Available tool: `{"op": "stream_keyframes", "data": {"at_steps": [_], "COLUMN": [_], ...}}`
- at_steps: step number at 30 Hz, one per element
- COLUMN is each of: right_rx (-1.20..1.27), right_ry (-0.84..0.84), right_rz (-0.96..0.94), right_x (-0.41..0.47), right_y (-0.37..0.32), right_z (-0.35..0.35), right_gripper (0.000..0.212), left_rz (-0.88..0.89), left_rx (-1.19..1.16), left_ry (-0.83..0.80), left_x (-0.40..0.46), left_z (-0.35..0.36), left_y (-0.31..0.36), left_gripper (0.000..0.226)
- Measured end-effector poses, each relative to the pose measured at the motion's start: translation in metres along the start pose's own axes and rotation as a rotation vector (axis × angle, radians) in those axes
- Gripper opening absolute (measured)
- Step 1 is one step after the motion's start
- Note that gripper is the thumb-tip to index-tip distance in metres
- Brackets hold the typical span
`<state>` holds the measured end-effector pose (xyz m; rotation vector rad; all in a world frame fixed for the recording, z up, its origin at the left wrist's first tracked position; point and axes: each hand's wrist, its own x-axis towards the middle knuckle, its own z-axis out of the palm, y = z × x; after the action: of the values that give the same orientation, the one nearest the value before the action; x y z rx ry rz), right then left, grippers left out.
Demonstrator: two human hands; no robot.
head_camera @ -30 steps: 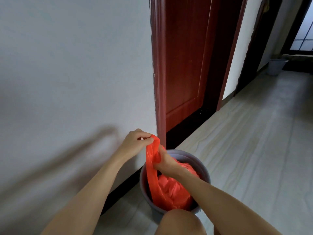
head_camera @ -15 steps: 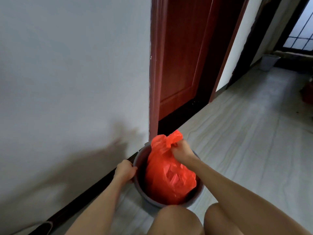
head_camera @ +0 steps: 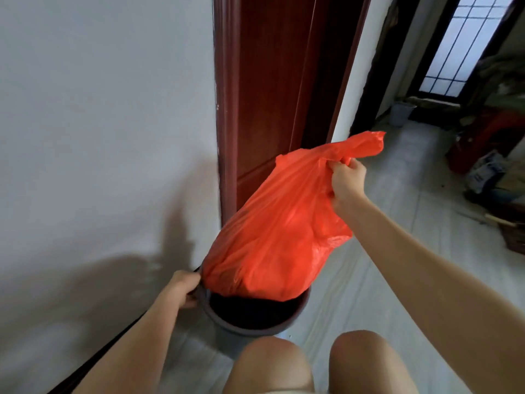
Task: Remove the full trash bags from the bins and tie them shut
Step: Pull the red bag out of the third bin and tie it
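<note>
Right hand was clenched on the gathered neck of the bag, which hung tilted, its base just over the mouth of the bin; left hand gripped the rim at 9 o'clock. The bag was thin, glossy orange film, soft, crinkled and bulging. Judged light but tear-prone and slippery; best held by the bunched neck.
</note>
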<state>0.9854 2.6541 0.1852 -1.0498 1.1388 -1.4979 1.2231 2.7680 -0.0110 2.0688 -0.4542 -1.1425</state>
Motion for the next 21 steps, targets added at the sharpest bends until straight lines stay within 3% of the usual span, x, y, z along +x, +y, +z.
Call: {"op": "stream_keyframes", "data": {"at_steps": [5,10,12,18,21], "right_rx": [0.108,0.008,-0.048,-0.139,-0.155], "right_ry": [0.092,0.108,0.125,0.274,0.304], "right_rz": [-0.008,-0.065,-0.103,-0.074,0.031], "right_x": [0.007,0.014,0.015,0.024,0.024], "right_y": [-0.029,-0.058,-0.066,-0.057,-0.035], "right_z": [-0.025,-0.061,-0.080,-0.154,-0.190], "right_gripper": [0.032,0.031,0.032,0.031,0.032], "left_rz": [0.291,0.619,0.709,0.977,1.082], "left_rx": [0.086,0.230,0.220,0.276,0.480], "left_ry": [0.085,0.047,-0.069,-0.637,-0.704], "left_x": [-0.023,-0.070,-0.093,-0.158,-0.164], "left_z": [0.009,0.047,0.074,0.176,0.229], "left_y": [0.047,0.113,0.134,0.149,0.132], "left_gripper": [0.031,0.023,0.040,0.093,0.125]}}
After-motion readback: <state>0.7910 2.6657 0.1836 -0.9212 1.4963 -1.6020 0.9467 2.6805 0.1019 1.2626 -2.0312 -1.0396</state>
